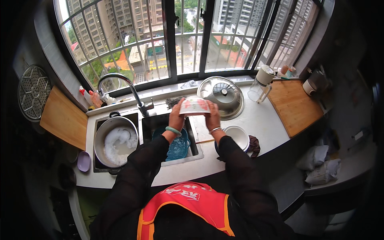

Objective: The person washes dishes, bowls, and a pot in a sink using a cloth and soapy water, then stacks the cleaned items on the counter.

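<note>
My left hand [177,117] and my right hand [213,116] hold a white bowl with a pink floral pattern [195,105] between them, one at each side. The bowl is raised over the counter just right of the sink, its patterned outside showing; its inside is hidden. Beneath my left forearm, a blue basin of water [178,150] sits in the right sink bowl. A large metal pot [99,144] with sudsy water stands in the left sink bowl. By my right forearm are white bowls [237,135], partly hidden, beside a crumpled brown cloth [254,146].
A chrome faucet [132,87] arches behind the sink. Behind the raised bowl lies a large pot lid [235,103]. A glass jug [255,90] and a wooden board [295,105] are to the right. At left stand another wooden board [64,117] and a purple dish [84,162].
</note>
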